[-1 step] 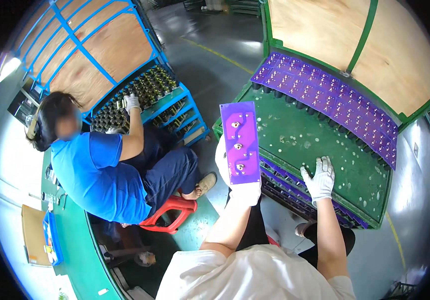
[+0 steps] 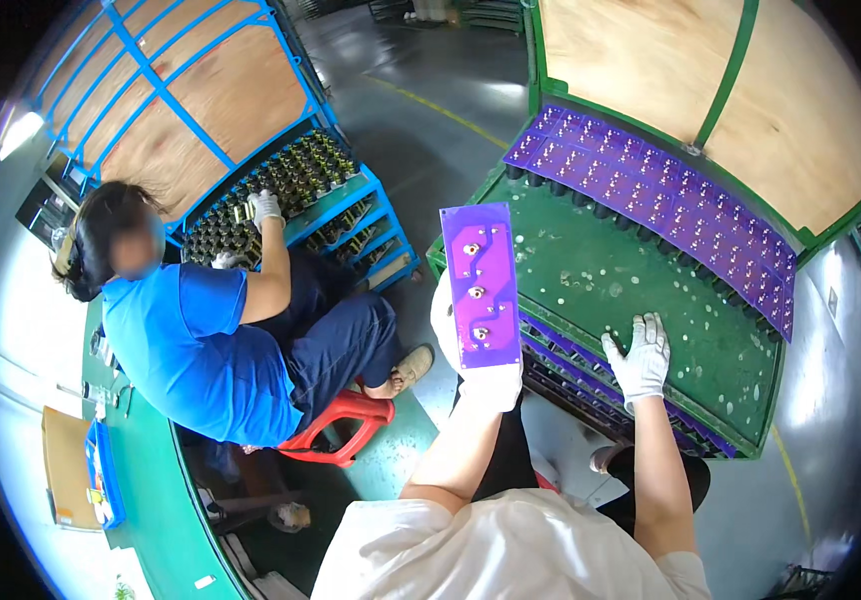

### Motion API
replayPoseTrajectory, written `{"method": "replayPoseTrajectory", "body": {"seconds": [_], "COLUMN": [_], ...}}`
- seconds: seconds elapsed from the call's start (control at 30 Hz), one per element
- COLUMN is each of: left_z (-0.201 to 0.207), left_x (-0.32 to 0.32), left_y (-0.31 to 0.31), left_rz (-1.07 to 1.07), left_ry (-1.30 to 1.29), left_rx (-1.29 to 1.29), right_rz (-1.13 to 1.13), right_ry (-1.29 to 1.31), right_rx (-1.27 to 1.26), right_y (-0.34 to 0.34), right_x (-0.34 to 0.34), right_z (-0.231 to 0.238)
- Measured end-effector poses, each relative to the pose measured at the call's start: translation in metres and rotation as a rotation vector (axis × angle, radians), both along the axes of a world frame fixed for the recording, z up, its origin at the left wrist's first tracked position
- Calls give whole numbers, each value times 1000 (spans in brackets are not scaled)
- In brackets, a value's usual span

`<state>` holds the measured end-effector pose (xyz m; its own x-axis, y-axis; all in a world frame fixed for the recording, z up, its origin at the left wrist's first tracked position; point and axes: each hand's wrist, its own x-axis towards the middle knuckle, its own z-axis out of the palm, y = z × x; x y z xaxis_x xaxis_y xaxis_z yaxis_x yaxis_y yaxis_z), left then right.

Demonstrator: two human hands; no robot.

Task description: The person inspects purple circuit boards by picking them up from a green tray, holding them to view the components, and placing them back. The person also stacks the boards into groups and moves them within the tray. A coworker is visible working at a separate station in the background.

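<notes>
The green cart [image 2: 591,262] bears, along the far side of its flat top, rows of purple boards [image 2: 656,193] on dark cylindrical parts; more such boards fill its lower tiers. The blue cart [image 2: 391,222] holds a dense crowd of dark cylinders [image 2: 303,178] with yellowish tops. The purple circuit board [image 2: 496,300], a smooth, narrow rectangle with three raised, metallic round fittings in a line, is held up before the left end of the green cart; the left hand [image 2: 444,314], in a white glove, is clamped on it from behind, fingers mostly hidden. The right hand [image 2: 641,364], likewise gloved, has its fingers spread apart at the near edge of the pale-spotted green top.
</notes>
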<state>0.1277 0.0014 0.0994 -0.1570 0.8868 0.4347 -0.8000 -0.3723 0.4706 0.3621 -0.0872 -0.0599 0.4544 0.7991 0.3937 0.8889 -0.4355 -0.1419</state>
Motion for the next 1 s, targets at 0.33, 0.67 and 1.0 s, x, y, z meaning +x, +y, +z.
{"method": "replayPoseTrajectory", "body": {"seconds": [0.33, 0.67, 1.0], "left_z": [-9, 10, 0], "left_x": [-20, -22, -32], "left_y": [1, -1, 7], "left_rz": [-87, 127, 143], "left_ry": [1, 11, -44], "left_rx": [-2, -17, -36], "right_rz": [11, 6, 25], "right_ry": [-9, -31, -50], "right_rx": [-23, -45, -46], "right_y": [1, 2, 3], "right_x": [0, 4, 6], "right_z": [-3, -8, -11]}}
